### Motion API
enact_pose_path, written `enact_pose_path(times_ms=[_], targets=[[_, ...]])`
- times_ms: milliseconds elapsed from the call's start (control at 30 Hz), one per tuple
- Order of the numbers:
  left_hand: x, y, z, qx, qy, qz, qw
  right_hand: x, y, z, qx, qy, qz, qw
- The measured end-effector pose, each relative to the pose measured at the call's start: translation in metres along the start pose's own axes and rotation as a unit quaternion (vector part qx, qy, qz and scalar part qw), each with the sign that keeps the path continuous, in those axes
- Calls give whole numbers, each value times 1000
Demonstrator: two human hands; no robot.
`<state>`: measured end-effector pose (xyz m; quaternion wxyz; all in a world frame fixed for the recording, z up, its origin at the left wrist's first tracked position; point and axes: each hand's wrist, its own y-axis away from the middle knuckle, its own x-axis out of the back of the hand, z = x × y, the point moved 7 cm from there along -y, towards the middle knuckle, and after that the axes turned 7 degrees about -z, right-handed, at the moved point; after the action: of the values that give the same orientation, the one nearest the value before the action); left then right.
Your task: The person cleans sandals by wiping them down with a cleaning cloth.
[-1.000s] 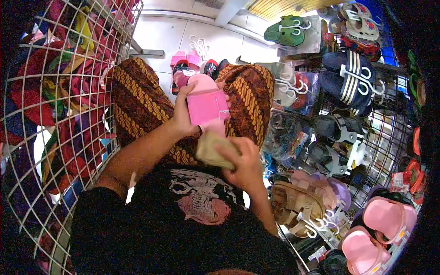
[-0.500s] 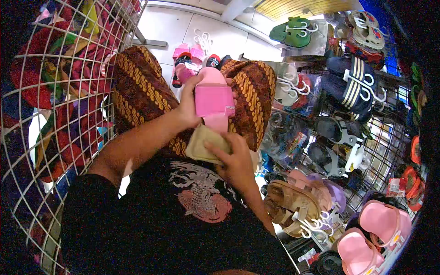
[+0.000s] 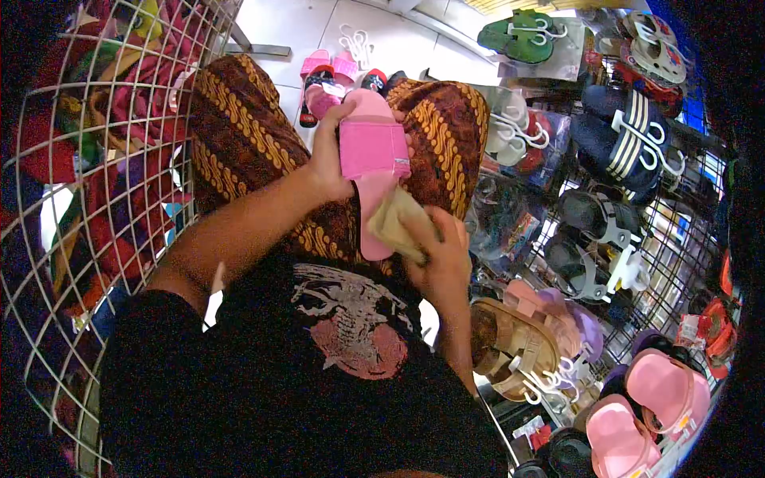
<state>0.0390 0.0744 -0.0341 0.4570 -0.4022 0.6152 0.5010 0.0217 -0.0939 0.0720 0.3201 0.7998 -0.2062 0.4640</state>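
Note:
My left hand point(image 3: 328, 155) grips a pink slide sandal point(image 3: 371, 163) by its left edge and holds it upright over my lap. My right hand point(image 3: 440, 251) is closed on a beige cloth point(image 3: 396, 223), which presses against the sandal's lower right side near the heel. My knees, in brown and gold patterned fabric point(image 3: 239, 135), lie under both hands.
A white wire basket point(image 3: 72, 207) of coloured cloth stands at my left. A wire rack point(image 3: 637, 239) at the right carries hung sandals: green, navy striped, tan, pink. More pink sandals point(image 3: 323, 80) and white hangers lie on the tiled floor beyond my knees.
The cloth in my right hand moved from below the sandal's heel to its right side. The sandal's full sole now shows, and my left hand lifted it slightly.

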Motion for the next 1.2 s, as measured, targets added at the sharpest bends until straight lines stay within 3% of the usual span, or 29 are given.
enact_pose_path(times_ms=[133, 267, 367, 400, 533, 633, 667, 700, 767, 800, 867, 967, 1000, 1100, 1200], targets=[[5, -3, -2, -13, -8, -16, 1000, -6, 3, -27, 35, -1, -17, 999], [2, -1, 2, -18, -5, -71, 997, -8, 15, -3, 42, -70, -68, 994], [-6, 1, -1, -11, -12, -21, 1000, -5, 0, -6, 3, -58, 30, 998], [-6, 0, 0, -14, -38, -13, 999, -7, -4, -17, -6, -17, 26, 999], [-1, 1, 5, -9, -51, 10, 999, -1, 1, -30, 90, -87, -57, 991], [-2, 0, 8, -7, -58, -8, 998, 0, 10, 8, 48, -317, -119, 940], [-3, 0, 9, -9, -70, -20, 997, 10, 12, 16, 23, -311, -70, 948], [-3, 1, 8, 2, -73, 20, 997, -5, 16, 36, -80, -419, -69, 902], [-4, 3, 8, 21, -79, 100, 992, -9, 25, 48, -126, -448, -59, 883], [-4, -2, 10, -27, -91, 76, 993, -7, 23, 42, -93, -441, -65, 890], [3, 0, 10, -7, -135, 66, 989, -1, 22, 31, -28, -427, -76, 901], [35, -9, 12, -11, -226, 72, 971, -6, 17, 27, 34, -394, -168, 903], [38, -9, 11, -11, -230, 78, 970, 5, 13, 16, 105, -367, -147, 913], [31, -13, 10, -21, -191, 80, 978, 20, 3, -4, 69, -340, -205, 915], [22, -10, 8, -24, -189, 73, 979, 29, 0, -21, 6, -155, -134, 979]])
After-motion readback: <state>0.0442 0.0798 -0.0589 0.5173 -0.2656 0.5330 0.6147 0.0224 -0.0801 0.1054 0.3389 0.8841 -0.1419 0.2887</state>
